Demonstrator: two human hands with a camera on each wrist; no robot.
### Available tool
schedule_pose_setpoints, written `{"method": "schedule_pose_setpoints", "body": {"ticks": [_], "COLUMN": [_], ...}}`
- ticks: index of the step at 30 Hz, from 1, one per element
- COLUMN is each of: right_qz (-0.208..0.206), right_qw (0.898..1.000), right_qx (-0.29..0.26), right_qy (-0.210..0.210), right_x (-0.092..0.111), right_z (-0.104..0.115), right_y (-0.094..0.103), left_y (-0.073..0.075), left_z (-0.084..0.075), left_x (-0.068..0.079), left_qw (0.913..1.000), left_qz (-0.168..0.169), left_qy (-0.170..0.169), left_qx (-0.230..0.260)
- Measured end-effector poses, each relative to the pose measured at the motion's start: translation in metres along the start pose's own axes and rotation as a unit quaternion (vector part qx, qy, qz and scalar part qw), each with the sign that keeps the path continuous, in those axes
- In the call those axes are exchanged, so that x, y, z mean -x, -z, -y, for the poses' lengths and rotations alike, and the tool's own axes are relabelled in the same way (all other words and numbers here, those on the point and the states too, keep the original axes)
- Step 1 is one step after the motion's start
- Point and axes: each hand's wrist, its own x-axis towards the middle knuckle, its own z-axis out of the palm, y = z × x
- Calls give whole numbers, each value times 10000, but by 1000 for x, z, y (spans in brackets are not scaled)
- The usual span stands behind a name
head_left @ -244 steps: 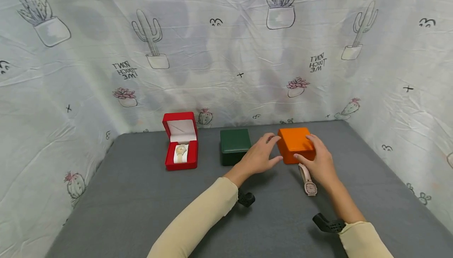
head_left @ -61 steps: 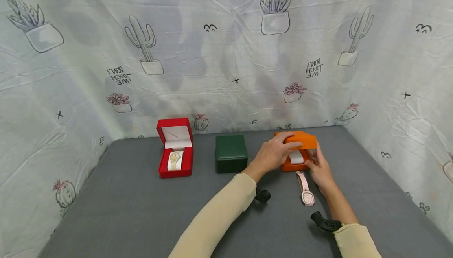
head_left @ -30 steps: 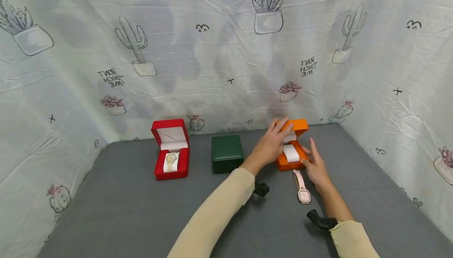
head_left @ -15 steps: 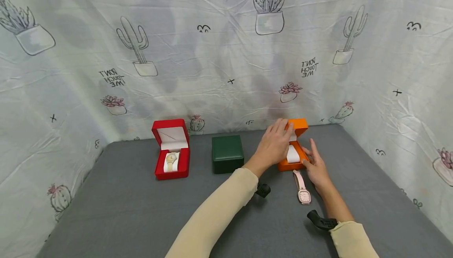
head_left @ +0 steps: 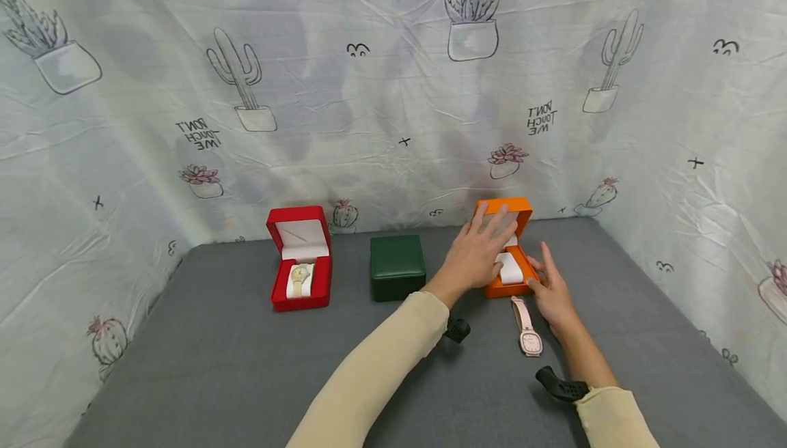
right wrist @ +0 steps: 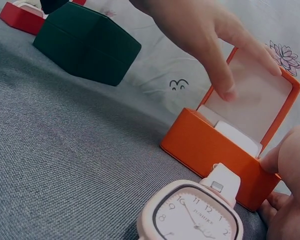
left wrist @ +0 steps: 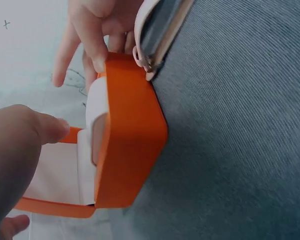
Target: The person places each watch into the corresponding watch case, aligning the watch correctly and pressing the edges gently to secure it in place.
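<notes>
The orange watch box stands at the right of the table with its lid raised and a white cushion inside. My left hand reaches over the box's left side, fingers spread and fairly straight against the lid. At the front right corner, my right hand holds the box between thumb and lower fingers, its index finger pointing away. A pink wristwatch lies just in front of the box, dial up; its strap end is close to the box's front wall in the right wrist view.
Left of the orange box sits a closed dark green box. Farther left, an open red box holds a gold wristwatch on a white cushion. A cactus-print cloth hangs behind the grey table.
The orange box, shut about eight seconds ago, now has its lid up, lifted by my left hand. Lately those fingers have spread and the lid stands higher. My right hand stays at the corner.
</notes>
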Motion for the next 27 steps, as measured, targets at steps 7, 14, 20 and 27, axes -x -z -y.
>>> {"method": "schedule_pose_setpoints", "body": {"ticks": [7, 14, 20, 27], "right_qz": [10, 13, -3, -43], "right_qw": [10000, 10000, 10000, 9999], "right_qx": [-31, -34, -61, -56], "right_qy": [26, -13, 17, 84], "right_x": [1, 1, 2, 1], "right_z": [0, -1, -4, -7], "right_y": [-2, -2, -1, 0], "left_y": [4, 11, 7, -1], "left_z": [1, 4, -5, -12], "left_x": [-1, -5, 0, 10], "left_qw": [9988, 9965, 9986, 9961], "left_qz": [480, 755, 406, -554], "left_qy": [54, 173, 7, -678], "left_qx": [68, 304, 331, -107]}}
